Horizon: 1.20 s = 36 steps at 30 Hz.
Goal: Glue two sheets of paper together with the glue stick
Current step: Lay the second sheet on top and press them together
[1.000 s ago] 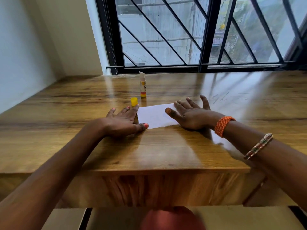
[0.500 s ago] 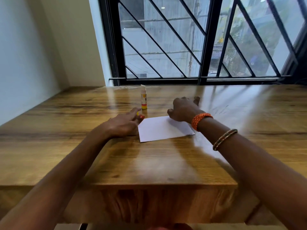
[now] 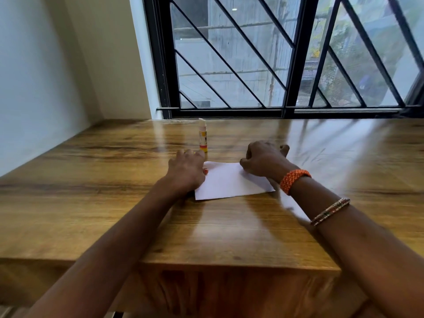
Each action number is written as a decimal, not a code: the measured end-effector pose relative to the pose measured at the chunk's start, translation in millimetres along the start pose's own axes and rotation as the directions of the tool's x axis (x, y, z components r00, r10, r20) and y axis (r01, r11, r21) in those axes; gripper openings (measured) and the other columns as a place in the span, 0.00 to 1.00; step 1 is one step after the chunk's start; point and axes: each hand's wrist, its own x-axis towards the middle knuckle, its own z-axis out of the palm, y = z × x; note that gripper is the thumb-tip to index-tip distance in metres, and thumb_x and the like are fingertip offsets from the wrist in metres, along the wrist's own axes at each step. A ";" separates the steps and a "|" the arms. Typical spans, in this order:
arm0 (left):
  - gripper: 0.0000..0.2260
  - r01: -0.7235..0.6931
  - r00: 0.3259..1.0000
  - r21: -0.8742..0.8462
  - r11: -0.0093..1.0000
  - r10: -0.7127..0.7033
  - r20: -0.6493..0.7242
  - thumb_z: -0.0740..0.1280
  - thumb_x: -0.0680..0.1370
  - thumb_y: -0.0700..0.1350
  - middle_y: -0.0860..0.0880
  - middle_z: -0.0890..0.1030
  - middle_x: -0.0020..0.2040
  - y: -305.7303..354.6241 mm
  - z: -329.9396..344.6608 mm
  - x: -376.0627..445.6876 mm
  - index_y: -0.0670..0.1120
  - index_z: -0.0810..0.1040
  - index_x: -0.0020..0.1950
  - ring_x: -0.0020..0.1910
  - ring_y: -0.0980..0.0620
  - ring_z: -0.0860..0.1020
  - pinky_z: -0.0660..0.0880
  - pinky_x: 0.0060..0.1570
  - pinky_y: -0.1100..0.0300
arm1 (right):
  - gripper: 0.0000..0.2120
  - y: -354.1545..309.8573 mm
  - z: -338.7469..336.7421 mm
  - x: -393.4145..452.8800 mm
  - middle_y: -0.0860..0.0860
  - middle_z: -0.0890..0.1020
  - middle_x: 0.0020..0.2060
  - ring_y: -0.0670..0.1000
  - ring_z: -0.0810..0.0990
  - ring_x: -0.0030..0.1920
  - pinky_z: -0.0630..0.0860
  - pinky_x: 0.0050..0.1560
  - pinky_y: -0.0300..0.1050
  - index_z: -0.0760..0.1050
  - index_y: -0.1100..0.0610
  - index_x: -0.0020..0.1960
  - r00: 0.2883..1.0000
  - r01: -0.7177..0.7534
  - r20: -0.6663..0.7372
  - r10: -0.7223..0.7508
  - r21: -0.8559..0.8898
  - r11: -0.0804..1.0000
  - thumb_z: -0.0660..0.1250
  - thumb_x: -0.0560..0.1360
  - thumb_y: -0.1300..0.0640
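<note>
A white sheet of paper [image 3: 231,183] lies flat on the wooden table [image 3: 229,232]. Whether a second sheet is under it is not visible. The glue stick [image 3: 203,137] stands upright and uncapped just beyond the paper's far left corner. My left hand [image 3: 187,172] rests at the paper's left edge, thumb touching the sheet. Its fingers curve down over the spot where the yellow cap stood, and the cap is hidden. My right hand [image 3: 263,159] sits on the paper's far right part, fingers curled and thumb on the sheet, with nothing visible in it.
A barred window [image 3: 286,65] runs along the table's far edge, and a white wall [image 3: 46,76] closes the left side. The table's front edge [image 3: 229,265] is close to me.
Both hands slid forward off the flat paper and curled. My left hand now covers the yellow cap. My right hand went to the paper's far right edge. The view tilted up.
</note>
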 end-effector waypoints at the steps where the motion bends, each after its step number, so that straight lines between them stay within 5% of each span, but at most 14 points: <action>1: 0.18 0.011 1.000 -0.040 0.999 -0.011 -0.002 0.60 0.79 0.48 0.42 0.67 0.68 -0.5 0.2 0.3 0.46 0.65 0.68 0.68 0.43 0.63 0.63 0.64 0.47 | 0.09 0.5 0.6 0.8 0.54 0.77 0.47 0.54 0.72 0.53 0.56 0.69 0.62 0.73 0.58 0.44 1.000 0.015 -0.008 -0.014 0.026 1.000 0.61 0.76 0.53; 4: 0.17 -0.004 0.999 -0.256 0.967 -0.010 -0.053 0.62 0.78 0.46 0.42 0.66 0.67 -3.1 -1.6 -0.3 0.44 0.66 0.67 0.67 0.43 0.64 0.64 0.63 0.48 | 0.12 -2.5 1.3 2.6 0.54 0.82 0.49 0.50 0.74 0.48 0.59 0.69 0.62 0.79 0.58 0.51 0.991 0.133 -0.024 -0.131 0.189 0.973 0.57 0.79 0.57; 6: 0.13 -0.089 0.988 -0.432 0.897 0.025 -0.151 0.63 0.78 0.43 0.43 0.73 0.60 -4.2 -4.8 -1.8 0.43 0.71 0.62 0.61 0.44 0.71 0.69 0.54 0.53 | 0.13 -10.1 1.5 0.5 0.50 0.83 0.53 0.48 0.76 0.54 0.59 0.68 0.58 0.79 0.53 0.56 0.969 0.248 -0.069 -0.238 0.291 0.924 0.57 0.80 0.54; 10: 0.06 -0.272 0.931 -0.566 0.778 0.064 -0.359 0.66 0.77 0.46 0.47 0.80 0.46 -1.8 -9.7 -10.4 0.44 0.76 0.49 0.44 0.49 0.78 0.67 0.36 0.61 | 0.09 -23.9 0.9 -5.2 0.49 0.85 0.44 0.47 0.80 0.51 0.65 0.62 0.53 0.82 0.52 0.50 0.903 0.427 -0.209 -0.375 0.347 0.835 0.64 0.78 0.51; 15: 0.04 -0.350 0.876 -0.634 0.690 0.000 -0.483 0.67 0.76 0.43 0.53 0.77 0.36 0.9 -17.9 -16.6 0.43 0.77 0.42 0.34 0.61 0.73 0.65 0.30 0.71 | 0.06 -21.0 -12.7 -6.8 0.44 0.83 0.38 0.42 0.80 0.44 0.73 0.55 0.50 0.83 0.54 0.45 0.879 0.469 -0.312 -0.361 0.424 0.775 0.71 0.73 0.52; 19: 0.05 -0.324 0.866 -0.743 0.585 -0.132 -0.482 0.66 0.76 0.43 0.54 0.77 0.37 -1.4 -19.1 -16.5 0.45 0.74 0.40 0.36 0.58 0.75 0.70 0.32 0.70 | 0.06 -7.0 -23.9 0.5 0.42 0.83 0.40 0.47 0.81 0.48 0.70 0.58 0.62 0.83 0.49 0.45 0.878 0.458 -0.328 -0.347 0.371 0.808 0.70 0.72 0.49; 25: 0.06 -0.318 0.810 -0.788 0.526 -0.281 -0.515 0.65 0.76 0.40 0.53 0.75 0.35 -9.1 -20.4 -13.1 0.44 0.72 0.39 0.33 0.59 0.73 0.67 0.26 0.76 | 0.02 20.0 -34.3 9.1 0.38 0.82 0.36 0.45 0.81 0.47 0.70 0.58 0.63 0.82 0.47 0.43 0.891 0.392 -0.375 -0.255 0.354 0.849 0.70 0.72 0.51; 27: 0.05 -0.303 0.789 -0.794 0.527 -0.328 -0.519 0.65 0.76 0.40 0.53 0.75 0.34 -11.2 -19.7 -11.5 0.43 0.73 0.40 0.33 0.59 0.72 0.67 0.26 0.75 | 0.04 25.5 -34.8 10.5 0.37 0.80 0.34 0.39 0.81 0.42 0.73 0.58 0.57 0.83 0.51 0.41 0.900 0.367 -0.373 -0.224 0.376 0.851 0.70 0.73 0.57; 30: 0.02 -0.271 0.751 -0.842 0.467 -0.445 -0.489 0.64 0.76 0.39 0.50 0.76 0.36 -25.5 -22.5 -7.2 0.42 0.75 0.44 0.37 0.52 0.73 0.73 0.35 0.60 | 0.08 29.4 -38.2 7.7 0.44 0.80 0.32 0.34 0.78 0.33 0.75 0.46 0.38 0.81 0.59 0.42 0.926 0.301 -0.366 -0.097 0.557 0.774 0.65 0.75 0.66; 33: 0.06 -0.256 0.779 -0.887 0.385 -0.462 -0.425 0.64 0.77 0.41 0.47 0.78 0.42 -37.2 -24.6 -6.2 0.48 0.74 0.40 0.43 0.49 0.76 0.77 0.46 0.47 | 0.07 26.4 -42.6 -1.8 0.49 0.82 0.39 0.41 0.80 0.39 0.75 0.44 0.34 0.78 0.60 0.50 0.970 0.219 -0.237 -0.047 0.778 0.589 0.64 0.78 0.57; 36: 0.09 -0.282 0.815 -0.921 0.270 -0.439 -0.378 0.63 0.78 0.41 0.50 0.78 0.41 -30.6 -26.7 -12.2 0.51 0.72 0.39 0.43 0.50 0.76 0.77 0.43 0.47 | 0.18 17.8 -36.7 -8.1 0.50 0.81 0.51 0.48 0.80 0.51 0.75 0.53 0.44 0.71 0.56 0.60 0.990 0.050 0.036 -0.139 0.817 0.574 0.64 0.75 0.46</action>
